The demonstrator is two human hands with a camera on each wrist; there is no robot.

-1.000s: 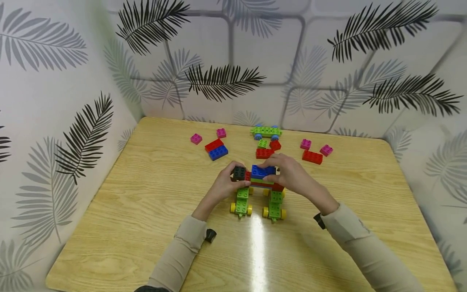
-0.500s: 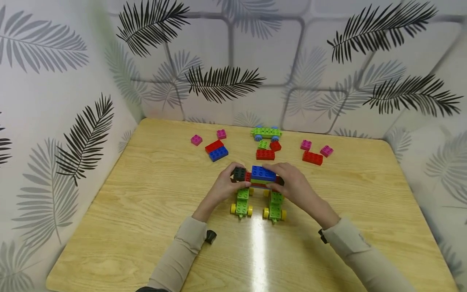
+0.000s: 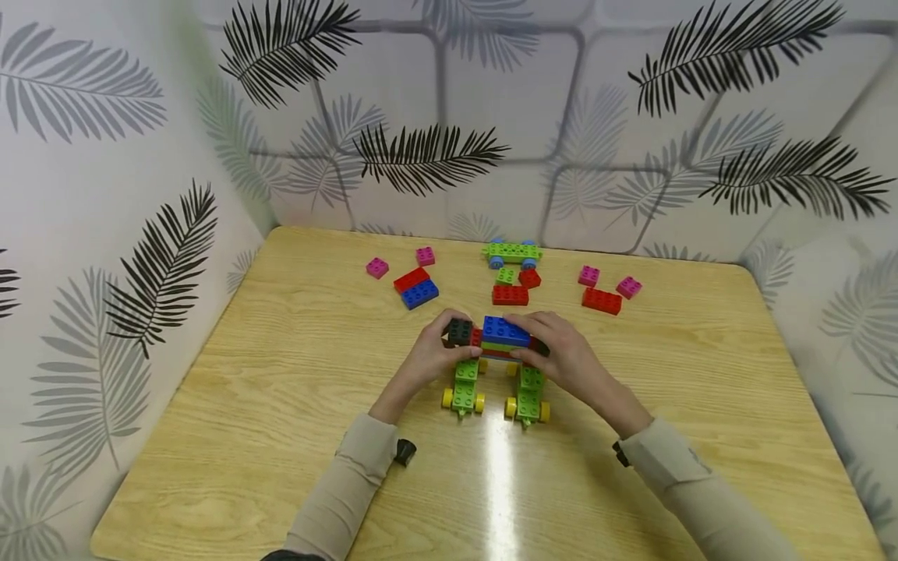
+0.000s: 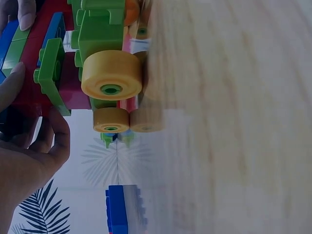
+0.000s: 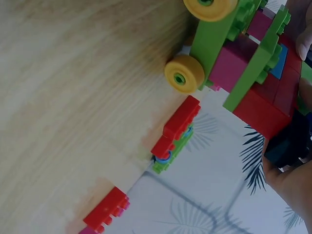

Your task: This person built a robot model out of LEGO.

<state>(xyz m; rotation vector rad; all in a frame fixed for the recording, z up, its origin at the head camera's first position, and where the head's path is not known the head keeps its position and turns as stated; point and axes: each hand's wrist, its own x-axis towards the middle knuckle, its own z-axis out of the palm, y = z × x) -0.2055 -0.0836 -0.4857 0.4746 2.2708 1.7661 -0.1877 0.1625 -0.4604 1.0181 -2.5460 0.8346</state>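
A toy brick model (image 3: 496,348) stands across two green wheeled bases (image 3: 464,395) with yellow wheels (image 4: 112,75). On its top lies a long blue brick (image 3: 507,329) above green and red layers. My left hand (image 3: 429,352) grips the left end of the model, thumb in front and fingers behind, by a black brick (image 3: 460,332). At the opposite end my right hand (image 3: 571,364) holds the model the same way, covering most of that end in the head view. In the right wrist view, a dark brick (image 5: 286,142) shows within that grip.
Behind the model are red bricks (image 3: 510,295), a small green brick (image 3: 505,276) and a green base with blue wheels (image 3: 514,252). A blue brick (image 3: 420,294) and pink bricks (image 3: 377,268) lie back left; a red brick (image 3: 602,301) lies back right. Patterned walls border the wooden table (image 3: 281,436).
My right hand has come off the top of the blue brick and moved down to the model's right end, where it now grips. The left hand has stayed in place.
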